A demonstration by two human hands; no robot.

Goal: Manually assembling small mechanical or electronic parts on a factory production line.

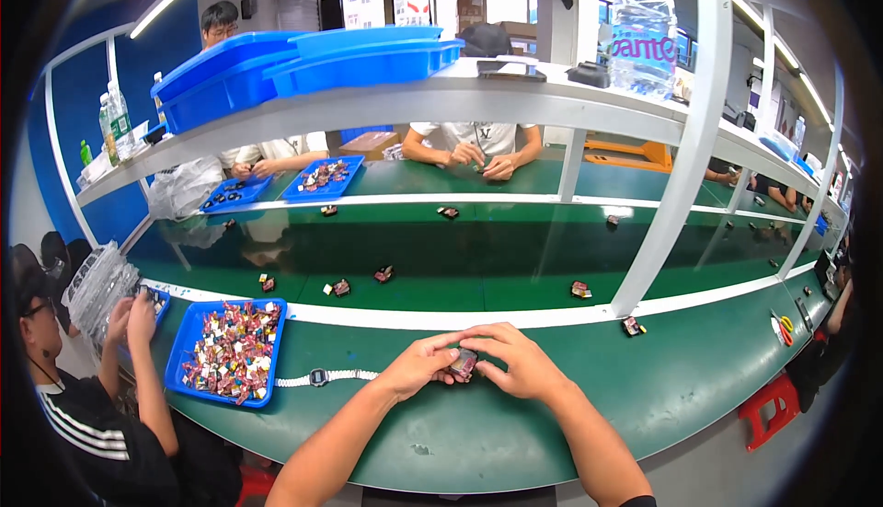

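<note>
Above the near green worktop, my left hand (421,366) is closed on a small dark, boxy part (464,363) with a reddish patch, pinching it between thumb and fingers. My right hand (522,361) curves round from the other side, its thumb at the part's right edge and its fingertips meeting the left hand's over the top. The part's exact kind is too small to make out. To the left of my hands, a blue tray (272,378) is heaped with small reddish parts bearing white and yellow bits. A digital watch with a pale strap (318,377) lies beside it.
Small parts, one of them (580,290), are scattered along the green conveyor beyond a white rail (368,317). Overhead, a white shelf (552,102) carries blue trays and bottles. Orange-handled scissors (782,329) lie far right. Co-workers sit at left and opposite.
</note>
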